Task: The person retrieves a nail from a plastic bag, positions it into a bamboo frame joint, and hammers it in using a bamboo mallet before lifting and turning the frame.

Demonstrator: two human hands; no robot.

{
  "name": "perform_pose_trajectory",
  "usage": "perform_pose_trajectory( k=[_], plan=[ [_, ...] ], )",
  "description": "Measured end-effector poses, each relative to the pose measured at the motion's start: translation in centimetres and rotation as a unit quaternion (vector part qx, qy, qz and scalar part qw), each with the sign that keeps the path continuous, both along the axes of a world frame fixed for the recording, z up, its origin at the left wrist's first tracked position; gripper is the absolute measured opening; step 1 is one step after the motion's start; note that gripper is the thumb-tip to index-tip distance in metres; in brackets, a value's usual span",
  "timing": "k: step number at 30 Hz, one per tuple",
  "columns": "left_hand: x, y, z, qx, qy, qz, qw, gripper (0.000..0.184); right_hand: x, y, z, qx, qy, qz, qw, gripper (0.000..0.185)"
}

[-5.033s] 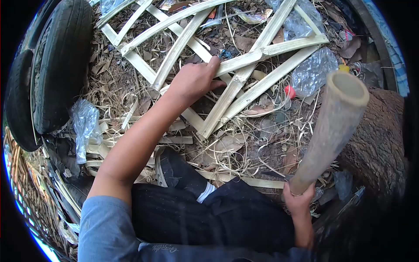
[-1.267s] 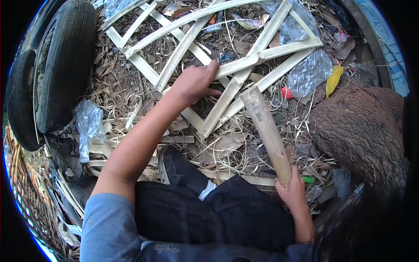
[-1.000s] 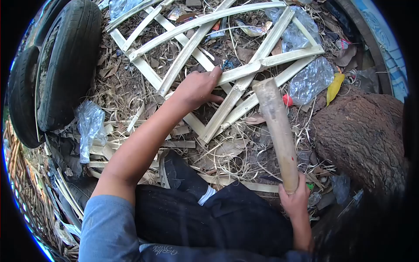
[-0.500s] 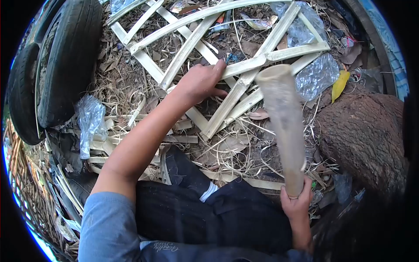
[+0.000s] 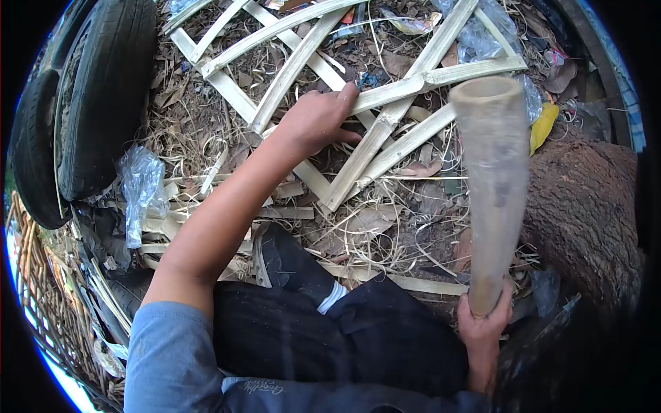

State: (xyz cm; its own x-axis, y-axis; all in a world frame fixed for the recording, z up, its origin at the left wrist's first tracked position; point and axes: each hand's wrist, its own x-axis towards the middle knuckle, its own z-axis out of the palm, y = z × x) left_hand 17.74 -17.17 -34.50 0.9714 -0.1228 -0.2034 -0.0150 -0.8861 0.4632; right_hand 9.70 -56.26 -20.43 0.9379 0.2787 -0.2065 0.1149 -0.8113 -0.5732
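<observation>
My left hand [image 5: 322, 118] grips the end of a pale bamboo strip [image 5: 389, 92], which is part of a crossed lattice of strips lying over the ground. Its thumb and fingers close round the strip, and the fingertips are partly hidden. My right hand [image 5: 486, 318], at the lower right, is wrapped round the narrow lower end of a thick bamboo stick [image 5: 497, 179]. That stick stands raised, its wide round end toward the camera, slightly blurred. It covers part of the lattice's right side from view. A curved strip [image 5: 275, 31] crosses the lattice's upper part.
Old tyres [image 5: 107, 96] stand at the upper left, with a crumpled clear plastic bag [image 5: 143, 193] below them. A rough brown trunk [image 5: 585, 213] is at the right, near a yellow leaf [image 5: 544, 128]. Bamboo shavings [image 5: 365, 241] and dry leaves cover the soil around my dark shoe [image 5: 289, 260].
Since half a second ago, the thick stick and my right hand have moved right, and the stick's wide end has risen toward the camera. My left hand keeps its hold on the strip.
</observation>
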Motion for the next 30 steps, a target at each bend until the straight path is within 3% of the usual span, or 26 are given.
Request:
perform_pose_trajectory(
  k=[4, 6, 7, 10, 13, 14, 17, 19, 21, 23, 25, 29, 30],
  plan=[
    [0.4, 0.0, 0.6, -0.002, -0.005, 0.01, 1.0, 0.061, -0.8, -2.9, -3.3, 0.074, -0.107, 0.016, 0.991, 0.05],
    [0.3, -0.2, 0.5, -0.012, -0.025, 0.002, 1.0, 0.061, 0.9, -1.3, -4.2, -0.181, 0.143, 0.061, 0.971, 0.052],
    [0.3, -0.3, 0.7, -0.006, 0.006, 0.007, 1.0, 0.061, 0.8, -1.1, -3.7, -0.182, 0.135, 0.057, 0.972, 0.052],
    [0.3, -0.1, 0.7, -0.001, 0.023, 0.017, 1.0, 0.062, 1.0, 0.3, -1.9, 0.001, 0.0, 0.033, 0.999, 0.05],
    [0.4, -0.2, 0.9, -0.006, 0.005, 0.014, 1.0, 0.062, -0.4, -0.1, -2.8, 0.071, -0.03, 0.008, 0.997, 0.049],
    [0.4, -0.2, 0.9, -0.004, 0.014, 0.014, 1.0, 0.062, 0.2, -0.3, -3.6, -0.019, 0.051, 0.034, 0.998, 0.05],
    [0.4, 0.0, 0.8, 0.01, -0.034, -0.004, 0.999, 0.061, 0.5, 0.1, -4.0, -0.097, 0.078, 0.086, 0.989, 0.05],
    [0.3, 0.4, 0.0, 0.013, -0.045, -0.023, 0.999, 0.061, -0.2, 0.4, -2.8, -0.054, 0.059, 0.085, 0.993, 0.049],
    [0.5, 0.4, -0.2, 0.011, -0.045, -0.018, 0.999, 0.06, -0.7, 0.4, -2.7, 0.073, -0.003, 0.018, 0.997, 0.049],
    [0.3, 0.3, -0.2, 0.009, -0.047, -0.016, 0.999, 0.06, -0.6, -0.2, -3.6, 0.044, 0.012, 0.017, 0.999, 0.048],
    [0.3, 0.3, 0.0, -0.004, -0.054, -0.012, 0.998, 0.06, 0.2, -0.5, -3.6, -0.149, 0.085, 0.082, 0.982, 0.049],
    [0.2, 0.4, -0.1, -0.026, -0.069, -0.013, 0.997, 0.06, -0.8, 1.1, 0.1, 0.047, 0.024, 0.023, 0.998, 0.052],
    [0.1, 0.4, 0.2, -0.022, -0.053, -0.012, 0.998, 0.06, -0.4, 0.9, -0.6, 0.045, 0.025, 0.026, 0.998, 0.052]
  ],
)
